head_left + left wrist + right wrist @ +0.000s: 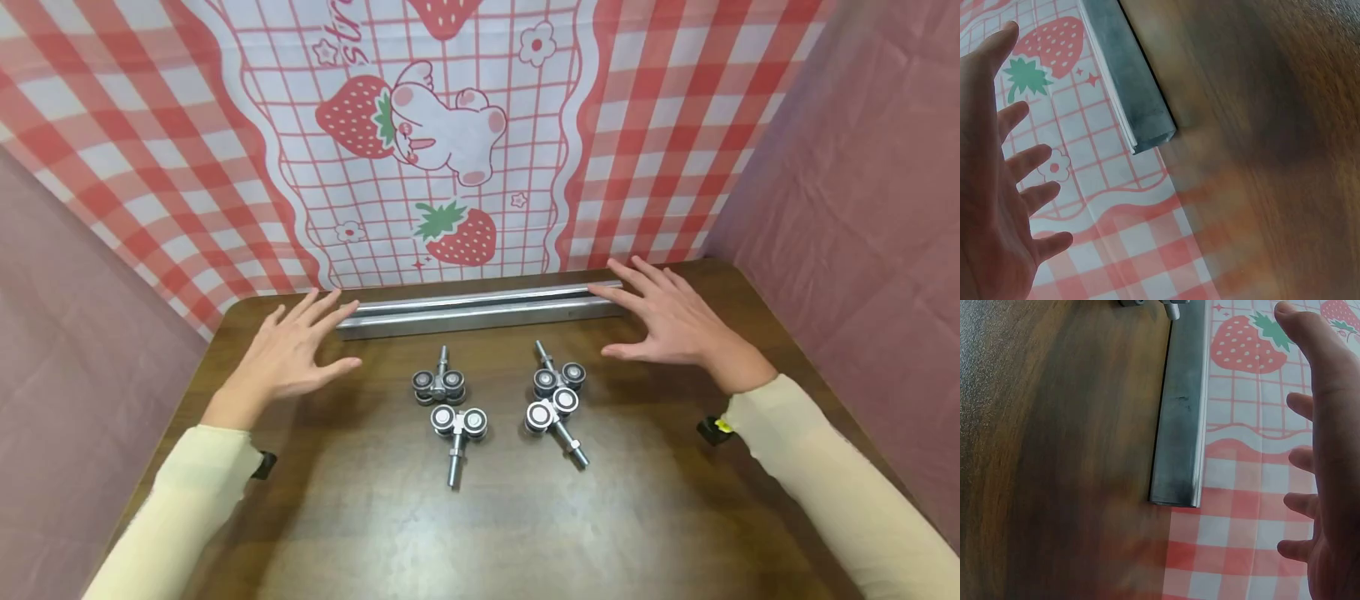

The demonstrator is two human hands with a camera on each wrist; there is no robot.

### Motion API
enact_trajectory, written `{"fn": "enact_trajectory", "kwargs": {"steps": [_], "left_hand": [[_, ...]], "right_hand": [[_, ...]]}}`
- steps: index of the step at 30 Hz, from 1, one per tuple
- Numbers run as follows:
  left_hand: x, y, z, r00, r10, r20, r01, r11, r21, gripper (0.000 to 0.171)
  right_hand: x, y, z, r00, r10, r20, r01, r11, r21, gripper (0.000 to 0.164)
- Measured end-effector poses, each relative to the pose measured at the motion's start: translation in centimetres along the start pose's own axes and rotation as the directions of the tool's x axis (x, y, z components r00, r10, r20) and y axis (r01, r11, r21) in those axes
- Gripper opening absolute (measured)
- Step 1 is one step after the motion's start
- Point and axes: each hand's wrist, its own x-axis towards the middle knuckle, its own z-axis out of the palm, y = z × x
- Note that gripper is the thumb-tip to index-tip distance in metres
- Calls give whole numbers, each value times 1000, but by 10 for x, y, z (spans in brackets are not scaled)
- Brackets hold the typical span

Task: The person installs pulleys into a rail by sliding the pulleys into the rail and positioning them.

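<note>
A long metal rail [480, 318] with a slot along its top lies across the back of the table. My left hand [291, 350] is held over its left end, fingers spread and holding nothing. Over the right end is my right hand [671, 321], also spread and bare. In both wrist views a gap shows between each hand and the rail. Several four-wheeled roller trolleys with threaded bolts lie in front of it: a left rear trolley [440, 386], a left front trolley [458, 422], a right rear trolley [557, 379] and a right front trolley [553, 412], the right pair touching or nearly so.
The brown wooden table [375, 533] has a rounded back edge. Behind it hangs a red-and-white checked cloth [660, 125] with strawberries. Pink fabric [847, 200] closes in the right side, and similar fabric [67, 350] the left.
</note>
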Motion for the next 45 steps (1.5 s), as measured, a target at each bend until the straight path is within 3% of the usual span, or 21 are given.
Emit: {"fn": "enact_trajectory", "kwargs": {"steps": [8, 14, 19, 26, 34, 37, 39, 43, 45], "left_hand": [[1, -8, 0, 1000, -7, 7, 8, 998, -55, 93], [6, -18, 3, 1000, 30, 6, -28, 978, -205, 99], [12, -25, 3, 999, 17, 35, -3, 927, -374, 101], [18, -37, 4, 996, -19, 85, 64, 829, -556, 98], [23, -54, 22, 995, -75, 58, 95, 794, -600, 99], [25, -59, 30, 993, -100, 56, 111, 727, -678, 98], [26, -61, 35, 991, -122, 64, 128, 654, -745, 97], [28, -64, 44, 984, -165, 71, 144, 486, -862, 95], [29, -65, 49, 982, -179, 65, 139, 438, -888, 95]], "right_hand": [[3, -2, 1, 1000, -17, -1, 17, 1000, 0, 99], [4, -3, 3, 999, -34, -5, 34, 999, 0, 99], [3, -3, 2, 999, -38, -9, 38, 999, -4, 98], [1, -4, 2, 999, -35, -14, 34, 999, -13, 99], [-1, -5, 5, 999, -29, -20, 28, 1000, -11, 98], [-1, -5, 6, 999, -30, -24, 30, 1000, -5, 98], [-1, -6, 6, 999, -33, -24, 33, 999, -2, 97], [-2, -6, 7, 999, -35, -19, 35, 999, -2, 97], [-2, -6, 7, 999, -37, -17, 37, 999, -5, 97]]}}
